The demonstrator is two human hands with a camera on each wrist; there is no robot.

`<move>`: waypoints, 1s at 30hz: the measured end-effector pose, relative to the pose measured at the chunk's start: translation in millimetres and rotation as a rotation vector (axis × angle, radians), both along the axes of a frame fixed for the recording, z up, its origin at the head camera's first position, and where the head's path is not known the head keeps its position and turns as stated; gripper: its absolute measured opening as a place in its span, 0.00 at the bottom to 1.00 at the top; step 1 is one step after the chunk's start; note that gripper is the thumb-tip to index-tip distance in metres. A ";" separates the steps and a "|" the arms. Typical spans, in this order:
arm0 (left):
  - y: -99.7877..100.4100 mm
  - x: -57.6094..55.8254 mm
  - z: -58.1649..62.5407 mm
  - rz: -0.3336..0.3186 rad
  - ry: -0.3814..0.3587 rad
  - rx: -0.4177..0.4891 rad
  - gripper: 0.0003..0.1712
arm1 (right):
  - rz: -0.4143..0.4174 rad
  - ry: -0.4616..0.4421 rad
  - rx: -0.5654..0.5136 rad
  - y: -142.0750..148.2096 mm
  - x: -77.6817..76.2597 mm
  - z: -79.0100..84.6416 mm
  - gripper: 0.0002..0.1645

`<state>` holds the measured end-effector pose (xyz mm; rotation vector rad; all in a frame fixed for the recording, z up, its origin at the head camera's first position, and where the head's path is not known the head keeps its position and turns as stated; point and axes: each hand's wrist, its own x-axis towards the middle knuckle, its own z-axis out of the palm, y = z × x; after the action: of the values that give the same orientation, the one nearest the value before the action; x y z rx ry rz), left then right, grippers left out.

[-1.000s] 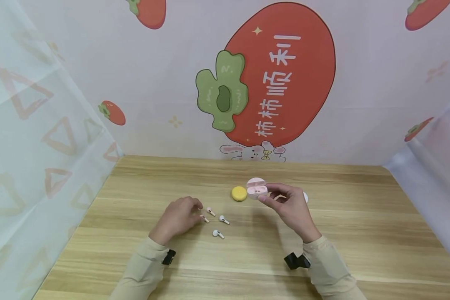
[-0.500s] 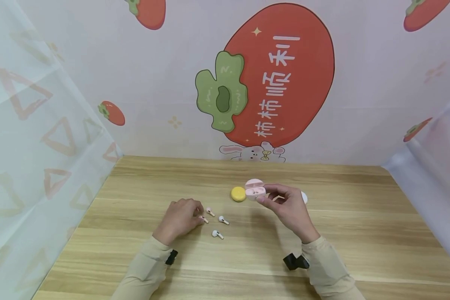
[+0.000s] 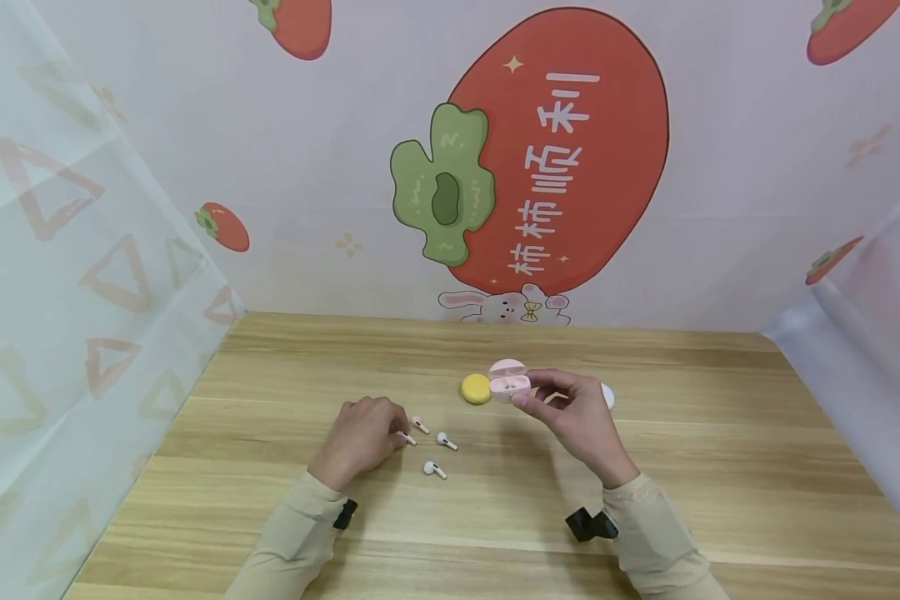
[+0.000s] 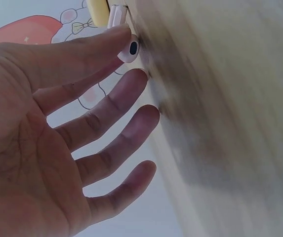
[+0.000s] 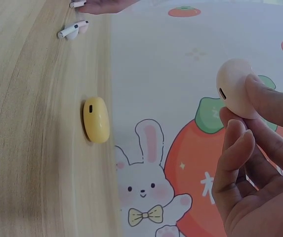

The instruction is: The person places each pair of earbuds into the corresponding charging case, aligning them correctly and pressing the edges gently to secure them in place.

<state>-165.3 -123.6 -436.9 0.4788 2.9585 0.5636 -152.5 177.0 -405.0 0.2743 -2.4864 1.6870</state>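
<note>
My left hand [image 3: 362,440] is low over the wooden table, pinching a pale pink earbud [image 4: 128,51] between thumb and forefinger. In the left wrist view the other fingers spread loosely near the wood. A second pinkish earbud [image 3: 420,425] lies just beyond these fingertips, and two white earbuds, one upper [image 3: 447,441] and one lower [image 3: 434,470], lie to the right. My right hand [image 3: 583,421] holds up a pink charging case [image 3: 509,386], its lid raised and its slots facing me. From the right wrist, the case [image 5: 234,89] shows a dark port in its underside.
A round yellow case [image 3: 476,389] sits on the table [image 3: 450,546] just left of the pink case. Partly behind my right hand is a white round object [image 3: 607,396]. A printed cloth backdrop [image 3: 330,167] rises at the table's far edge.
My left hand has moved slightly right and its thumb and forefinger have closed on the pink earbud. The right hand with the open case has drifted very slightly left and down.
</note>
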 end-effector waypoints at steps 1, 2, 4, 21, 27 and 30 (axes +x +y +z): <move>0.1 0.2 0.5 -0.002 0.004 -0.002 0.05 | 0.001 -0.002 -0.002 0.0 0.1 -0.1 0.18; 0.3 0.4 1.1 -0.003 0.008 -0.004 0.05 | 0.001 -0.003 -0.003 0.1 0.3 -0.2 0.18; 0.5 0.9 2.9 -0.004 0.018 -0.003 0.04 | 0.001 -0.005 -0.004 0.2 0.5 -0.4 0.18; 11.0 1.4 35.5 -0.046 0.124 0.129 0.04 | 0.005 -0.002 0.010 -0.6 -0.6 -0.1 0.18; 20.3 -0.2 48.9 -0.088 0.188 0.201 0.04 | 0.012 0.000 0.001 -1.4 -1.2 -0.4 0.17; 25.8 -1.6 55.0 -0.113 0.250 0.260 0.04 | 0.013 -0.004 0.003 -1.6 -1.1 -0.6 0.17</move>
<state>-166.9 -97.8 -381.8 0.7892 3.0745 0.9461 -153.6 175.4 -405.6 0.2887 -2.4957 1.6897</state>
